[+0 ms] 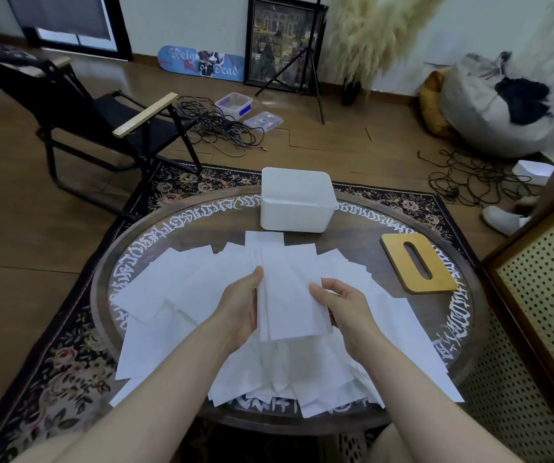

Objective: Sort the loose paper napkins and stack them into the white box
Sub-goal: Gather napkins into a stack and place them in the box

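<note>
Early going – the left hand [240, 307] and right hand [342, 304] each grip a side of a small stack [290, 295] held above the table [362, 228]. The box [297, 208] beyond looks empty – most napkins [175, 295] lie loose, unsorted

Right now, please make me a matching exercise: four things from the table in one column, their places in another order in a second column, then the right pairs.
1. box
2. wooden lid
3. held stack
4. loose napkins

a. between both hands
b. far edge of the table
c. spread over the table top
d. right side of the table

Pairs: 1-b, 2-d, 3-a, 4-c
</note>
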